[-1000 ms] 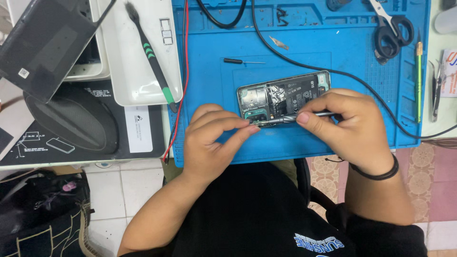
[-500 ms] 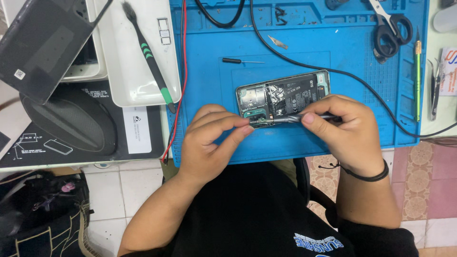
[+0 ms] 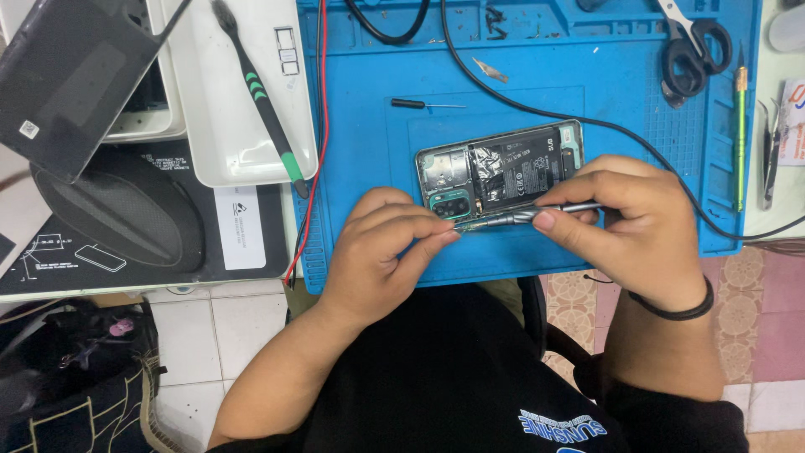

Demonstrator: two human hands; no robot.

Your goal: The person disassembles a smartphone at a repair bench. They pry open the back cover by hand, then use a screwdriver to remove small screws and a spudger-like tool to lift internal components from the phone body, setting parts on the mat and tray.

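While hands (image 3: pixel 386 252) work, scissors (image 3: pixel 692 46) and brush (image 3: pixel 260 96) lie well apart.

Opened phone and screwdriver

The phone (image 3: pixel 503 172) lies back-open on the blue mat, battery and camera exposed; the grey metal screwdriver (image 3: pixel 524 216) lies nearly level along its near edge.

An opened phone (image 3: pixel 501 170) lies on a work mat (image 3: pixel 377 168) on the worktop. The left hand (image 3: pixel 381 252) sits at its near left corner, the right hand (image 3: pixel 637 226) at its near right, holding a screwdriver (image 3: pixel 528 215) along the near edge. Behind lie scissors (image 3: pixel 692 46); left of the mat, a tray (image 3: pixel 226 143) carries a brush (image 3: pixel 260 96).
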